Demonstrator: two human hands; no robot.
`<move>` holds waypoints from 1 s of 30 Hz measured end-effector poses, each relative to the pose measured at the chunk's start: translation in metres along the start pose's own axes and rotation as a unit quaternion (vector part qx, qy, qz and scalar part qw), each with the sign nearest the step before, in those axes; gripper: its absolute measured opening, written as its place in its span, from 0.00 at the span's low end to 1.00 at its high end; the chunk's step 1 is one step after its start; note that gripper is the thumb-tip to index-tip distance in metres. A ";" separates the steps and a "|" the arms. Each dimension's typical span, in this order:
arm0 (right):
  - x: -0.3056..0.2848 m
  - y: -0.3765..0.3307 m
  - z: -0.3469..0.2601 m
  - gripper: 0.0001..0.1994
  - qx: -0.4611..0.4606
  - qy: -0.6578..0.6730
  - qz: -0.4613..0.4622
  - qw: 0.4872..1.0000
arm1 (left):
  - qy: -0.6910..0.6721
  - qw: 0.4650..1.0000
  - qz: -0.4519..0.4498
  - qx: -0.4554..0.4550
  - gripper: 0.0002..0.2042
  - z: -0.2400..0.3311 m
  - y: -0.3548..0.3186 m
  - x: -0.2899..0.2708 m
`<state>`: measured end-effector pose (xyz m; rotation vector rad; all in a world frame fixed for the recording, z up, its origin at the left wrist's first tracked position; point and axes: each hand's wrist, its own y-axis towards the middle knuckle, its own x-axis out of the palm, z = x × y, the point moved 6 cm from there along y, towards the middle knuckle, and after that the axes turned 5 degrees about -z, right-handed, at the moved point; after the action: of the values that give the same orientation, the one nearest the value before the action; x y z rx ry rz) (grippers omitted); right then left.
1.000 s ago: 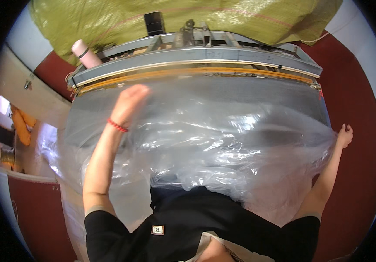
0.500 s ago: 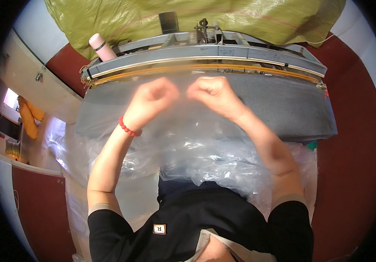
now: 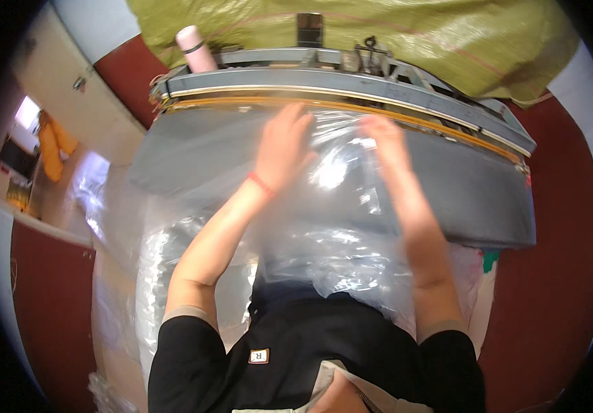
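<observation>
Clear plastic film (image 3: 338,234) covers most of the scene, a loose crinkled sheet or bag spread over the grey work surface (image 3: 193,155) of a long machine and spilling back down toward the person's black shirt. At the far left, past the table's edge, a bright doorway and something orange (image 3: 52,148) show dimly beside a dark red panel (image 3: 49,296). A pink bottle (image 3: 193,47) stands at the machine's left rear corner, out of the way of the work.

Moving right, the left hand (image 3: 283,148), a red band (image 3: 261,184) at its wrist, lies flat with its fingers spread and pointing away, pressing the film down just short of the yellowish bar (image 3: 241,102) that runs the length of the machine. It grasps nothing; the open palm seems placed to smooth the film and keep its front edge lying against that bar.

Just beside it, the right hand (image 3: 387,148) rests under or within a layer of the film, blurred by the plastic, fingers extended the same way. I cannot tell whether it pinches the film or only presses on it. The two hands sit close together near the middle of the bar, which would hold one short stretch of the edge taut.

Behind the machine, a yellow-green woven sack (image 3: 448,41) drapes over whatever stands there. Dark red floor (image 3: 558,289) shows at the right.
</observation>
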<state>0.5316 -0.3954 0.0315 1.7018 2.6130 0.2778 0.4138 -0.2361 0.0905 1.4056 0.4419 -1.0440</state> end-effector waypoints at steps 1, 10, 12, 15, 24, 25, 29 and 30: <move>-0.041 0.007 0.006 0.12 0.001 0.074 0.017 0.997 | 0.022 0.999 -0.026 -0.026 0.31 -0.017 -0.012 0.003; -0.519 -0.147 0.024 0.18 0.057 -0.500 0.457 0.733 | 0.068 0.961 -0.030 -0.265 0.15 -0.203 -0.125 -0.052; -0.486 -0.170 -0.013 0.18 0.195 -0.581 0.439 0.657 | 0.132 0.942 -0.023 -0.308 0.14 -0.223 -0.122 -0.061; -0.483 -0.208 -0.035 0.19 0.312 -0.628 0.472 0.534 | 0.196 0.948 -0.006 -0.250 0.18 -0.266 -0.108 -0.045; -0.483 -0.173 -0.038 0.16 0.304 -0.663 0.442 0.522 | -0.043 0.953 0.050 -0.295 0.17 -0.292 -0.062 0.025; -0.497 -0.175 -0.036 0.17 0.294 -0.656 0.464 0.518 | -0.207 0.934 0.071 -0.283 0.16 -0.258 -0.036 0.044; -0.517 -0.200 -0.034 0.17 0.257 -0.663 0.480 0.513 | -0.453 0.853 -0.229 -0.123 0.13 0.065 0.072 0.112; -0.521 -0.209 -0.034 0.17 0.261 -0.659 0.489 0.508 | -0.487 0.810 -0.321 -0.062 0.13 0.132 0.078 0.123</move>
<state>0.5519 -0.9553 -0.0123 1.9110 0.4556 -1.3587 0.4975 -0.4113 0.0623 0.4229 0.1905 -2.0716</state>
